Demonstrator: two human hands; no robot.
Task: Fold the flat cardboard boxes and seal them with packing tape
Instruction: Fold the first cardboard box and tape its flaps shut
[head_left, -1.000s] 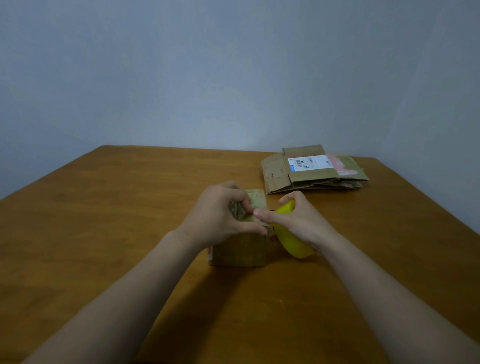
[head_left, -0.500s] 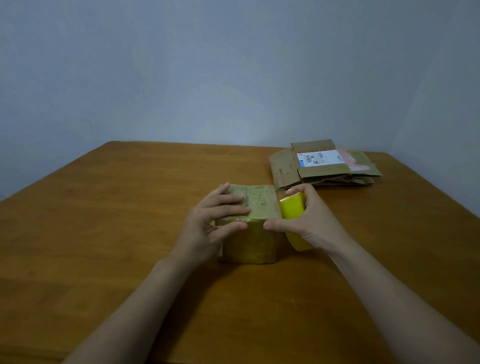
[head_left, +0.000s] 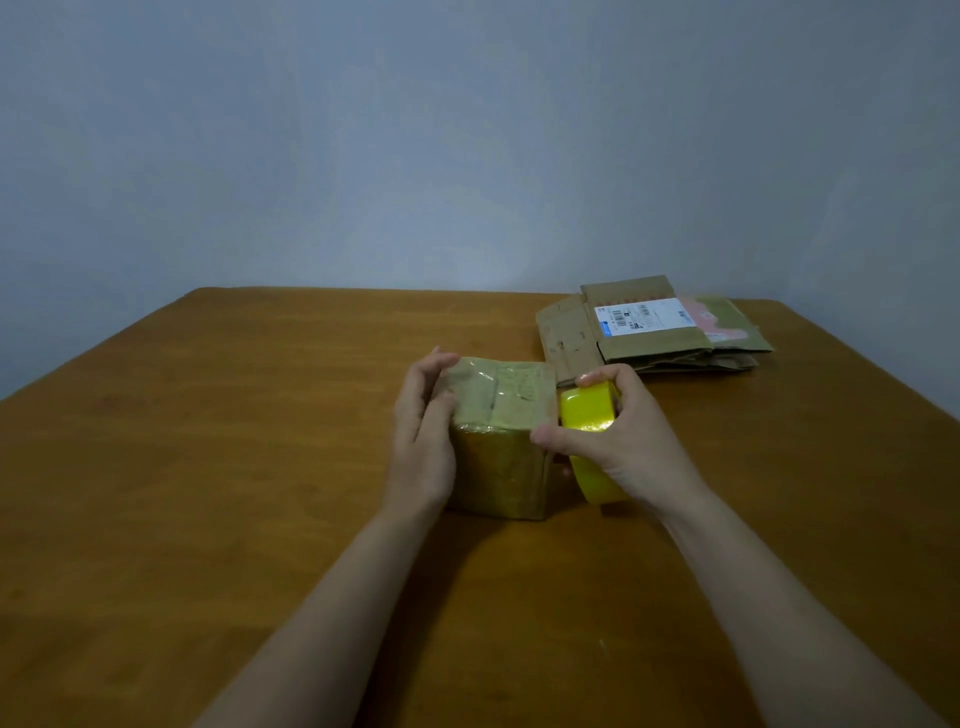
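A small folded cardboard box (head_left: 501, 415) stands on the wooden table (head_left: 208, 467), its top flaps closed and covered with shiny tape. My left hand (head_left: 423, 426) lies flat against the box's left side, fingers straight and together. My right hand (head_left: 618, 447) grips a yellow roll of packing tape (head_left: 589, 413) pressed against the box's right side, with the thumb tip touching the box's upper right edge.
A stack of flat cardboard boxes (head_left: 649, 332), the top one bearing a white shipping label, lies at the table's far right. A pale wall stands behind the table. The table's right edge runs diagonally past the stack.
My left hand has slid off the box top to its left side. The right hand with the tape roll has stayed against the box's right side. The view has shifted slightly.
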